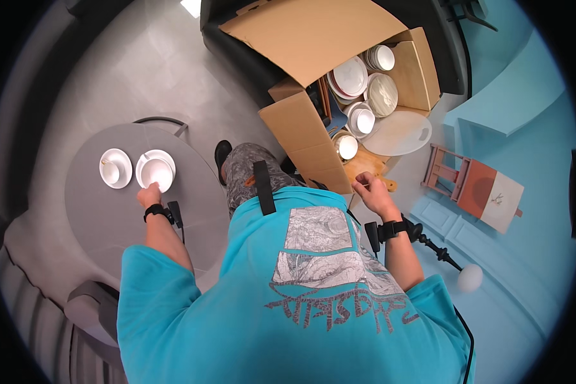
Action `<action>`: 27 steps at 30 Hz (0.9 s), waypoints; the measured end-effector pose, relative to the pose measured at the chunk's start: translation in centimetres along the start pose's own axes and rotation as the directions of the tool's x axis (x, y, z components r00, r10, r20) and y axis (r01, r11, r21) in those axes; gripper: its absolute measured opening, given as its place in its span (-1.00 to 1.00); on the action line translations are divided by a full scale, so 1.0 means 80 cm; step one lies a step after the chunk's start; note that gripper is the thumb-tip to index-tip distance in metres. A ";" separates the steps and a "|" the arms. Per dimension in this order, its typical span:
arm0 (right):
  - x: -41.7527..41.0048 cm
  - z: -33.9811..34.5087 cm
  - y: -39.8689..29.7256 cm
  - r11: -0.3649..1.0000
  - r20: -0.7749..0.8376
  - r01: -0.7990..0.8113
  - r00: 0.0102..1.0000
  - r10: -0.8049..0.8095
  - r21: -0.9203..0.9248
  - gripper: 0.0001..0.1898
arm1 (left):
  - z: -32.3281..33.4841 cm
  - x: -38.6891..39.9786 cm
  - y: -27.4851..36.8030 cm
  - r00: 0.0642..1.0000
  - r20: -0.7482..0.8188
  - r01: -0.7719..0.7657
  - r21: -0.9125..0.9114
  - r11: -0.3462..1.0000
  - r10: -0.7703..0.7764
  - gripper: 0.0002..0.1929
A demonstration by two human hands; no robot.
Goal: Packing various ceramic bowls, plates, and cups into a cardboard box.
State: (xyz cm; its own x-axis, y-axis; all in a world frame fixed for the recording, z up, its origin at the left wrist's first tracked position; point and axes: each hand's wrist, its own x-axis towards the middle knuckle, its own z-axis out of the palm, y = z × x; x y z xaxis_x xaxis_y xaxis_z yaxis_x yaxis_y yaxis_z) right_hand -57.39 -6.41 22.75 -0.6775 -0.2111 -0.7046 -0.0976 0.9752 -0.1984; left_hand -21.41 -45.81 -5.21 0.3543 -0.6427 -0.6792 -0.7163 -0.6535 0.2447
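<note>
My left hand (150, 195) grips the near rim of a white bowl (155, 172), its thumb over the edge. Around the bowl shows the rim of a white dish (169, 156) on the round grey table (125, 221). Left of it stands a white cup (111, 172) on a white saucer (125, 158). My right hand (375, 193) hovers by the near corner of an open cardboard box (307, 141), thumb and fingers drawn together. Whether something thin is pinched there is unclear. Beneath and beyond that hand lies a wooden cutting board (365, 163) with a handle.
The box holds stacked white plates (349, 77), several bowls (365, 121) and a lidded-looking round stack (382, 95). A translucent oval board (398, 133) leans out over its side. To the right are a small wooden easel-like stand (475, 185) and a black lamp with a white globe (470, 278).
</note>
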 end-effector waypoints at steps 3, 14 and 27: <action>0.004 0.001 0.031 0.995 -0.013 0.049 0.999 -0.048 0.091 -0.68 | -0.003 -0.029 0.009 0.993 -0.015 -0.111 0.120 0.987 0.113 -0.62; 0.014 -0.059 0.149 0.899 -0.088 0.208 0.978 -0.188 0.386 -0.66 | 0.043 -0.227 0.053 0.842 0.023 -0.478 0.496 0.725 0.539 -0.73; 0.089 -0.120 0.287 0.526 -0.095 0.258 0.944 -0.316 0.810 -0.76 | 0.064 -0.456 0.049 0.748 0.005 -0.597 0.443 0.669 0.664 -0.76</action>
State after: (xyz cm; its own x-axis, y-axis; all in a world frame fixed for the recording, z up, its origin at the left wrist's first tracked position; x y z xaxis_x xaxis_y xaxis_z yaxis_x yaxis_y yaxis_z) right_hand -71.47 15.07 19.69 -0.6777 -0.5017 -0.5377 0.3646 0.4057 -0.8381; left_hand -40.24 -22.90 16.94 -0.2138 -0.9125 -0.3486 -0.9569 0.1237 0.2628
